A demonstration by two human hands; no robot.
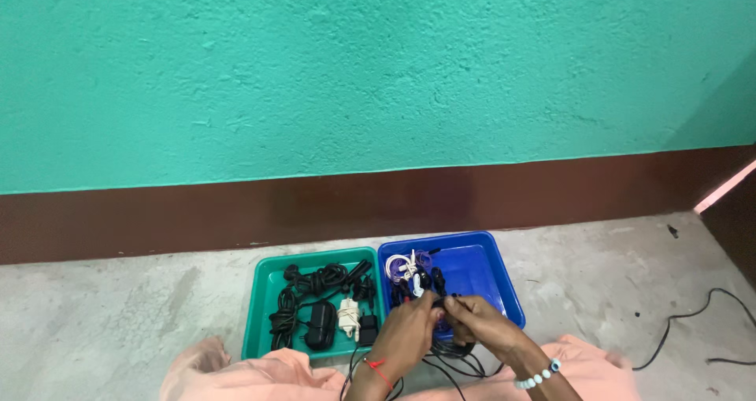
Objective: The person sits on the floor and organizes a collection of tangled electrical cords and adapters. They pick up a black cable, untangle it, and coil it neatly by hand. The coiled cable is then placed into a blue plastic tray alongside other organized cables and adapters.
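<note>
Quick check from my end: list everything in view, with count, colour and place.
Green tray: one, on the floor, left of the blue tray.
Blue tray: one, on the floor, touching the green tray's right side.
Black cables: a bundle, count unclear, in the green tray.
Black adapter: one, in the green tray.
White cable: one coiled, in the green tray.
White cables: a tangle, at the blue tray's back left.
Loose cable: one, black, on the floor at far right.
Wall: teal, with a brown base band.
Left hand: holds black cord over the blue tray's near edge.
Right hand: grips the same cord; beaded bracelet on its wrist.
</note>
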